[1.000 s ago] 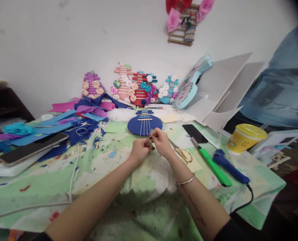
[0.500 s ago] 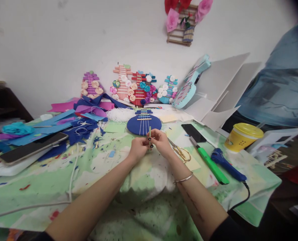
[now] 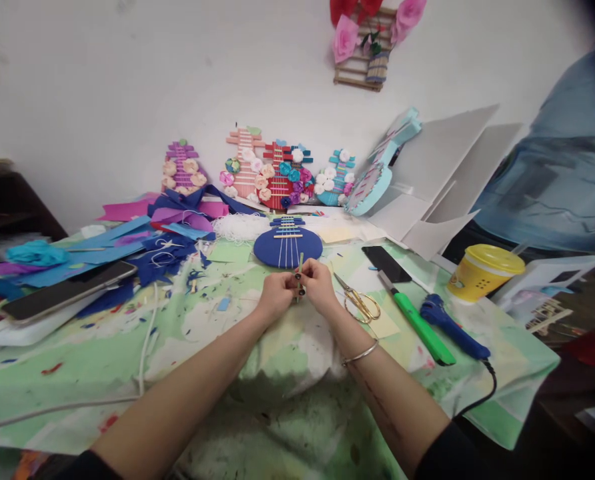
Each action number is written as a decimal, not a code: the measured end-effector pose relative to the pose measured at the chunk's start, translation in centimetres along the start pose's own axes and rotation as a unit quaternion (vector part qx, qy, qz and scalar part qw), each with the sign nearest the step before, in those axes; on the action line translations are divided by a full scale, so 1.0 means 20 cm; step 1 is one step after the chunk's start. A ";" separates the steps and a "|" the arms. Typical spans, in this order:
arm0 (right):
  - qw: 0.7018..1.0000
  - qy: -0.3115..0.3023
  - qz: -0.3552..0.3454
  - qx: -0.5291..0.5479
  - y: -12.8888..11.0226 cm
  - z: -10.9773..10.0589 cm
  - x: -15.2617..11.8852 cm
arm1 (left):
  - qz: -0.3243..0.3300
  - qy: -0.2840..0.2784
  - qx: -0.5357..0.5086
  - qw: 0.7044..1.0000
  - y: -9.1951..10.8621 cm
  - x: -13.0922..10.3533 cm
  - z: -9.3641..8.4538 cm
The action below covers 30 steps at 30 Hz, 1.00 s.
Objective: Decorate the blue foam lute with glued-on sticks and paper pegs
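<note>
In the middle of the view, my left hand (image 3: 277, 297) and my right hand (image 3: 317, 285) meet with fingers closed. Between the fingertips stands a thin green strip (image 3: 301, 261), its upper end poking out above them. Small dark spots show at the fingertips; whether they belong to the strip or to the nails I cannot tell. Just beyond the hands lies a round dark-blue lute-shaped craft piece (image 3: 265, 250) with pale strings and crossbars. Gold-handled scissors (image 3: 361, 307) rest right of my right hand, partly on a pale yellow paper sheet (image 3: 386, 325).
On the right lie a green utility knife (image 3: 422, 327), a blue glue gun (image 3: 455, 328), a black phone (image 3: 386, 263) and a yellow cup (image 3: 485, 273). Coloured felt (image 3: 102, 248), white yarn (image 3: 240, 227) and another phone (image 3: 72, 290) fill the left. Decorated lutes (image 3: 277, 177) stand against the wall.
Both hands keep hold of the green strip in nearly the same place. My right hand and forearm have shifted slightly left, showing more of the scissors.
</note>
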State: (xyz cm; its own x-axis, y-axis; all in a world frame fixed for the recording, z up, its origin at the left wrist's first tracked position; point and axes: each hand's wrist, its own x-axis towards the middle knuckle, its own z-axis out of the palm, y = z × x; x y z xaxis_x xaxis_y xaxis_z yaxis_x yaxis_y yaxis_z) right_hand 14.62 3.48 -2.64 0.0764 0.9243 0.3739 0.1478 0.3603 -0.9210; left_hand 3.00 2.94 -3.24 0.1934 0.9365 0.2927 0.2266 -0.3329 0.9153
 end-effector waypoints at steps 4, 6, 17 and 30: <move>1.000 0.028 0.009 0.008 -0.01 0.01 -0.01 | 0.000 0.017 0.018 1.000 0.02 -0.01 0.01; 0.999 0.037 0.010 0.007 -0.02 0.01 -0.01 | 0.001 0.018 0.020 1.000 0.02 -0.01 0.01; 0.976 -0.139 0.035 0.163 0.01 -0.09 0.03 | -0.054 0.007 -0.036 0.998 0.00 0.02 -0.02; 0.973 -0.149 0.071 0.164 0.05 -0.08 0.02 | 0.026 -0.013 0.094 0.995 0.04 0.00 -0.05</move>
State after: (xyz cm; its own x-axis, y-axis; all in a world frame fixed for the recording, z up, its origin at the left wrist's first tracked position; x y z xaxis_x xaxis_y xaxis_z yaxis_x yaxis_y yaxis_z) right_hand 16.37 4.05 -3.33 -0.2239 0.9454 0.2368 -0.1689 0.2017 -0.9648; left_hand 2.29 2.72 -2.27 0.2328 0.9152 0.3290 0.3897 -0.3977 0.8306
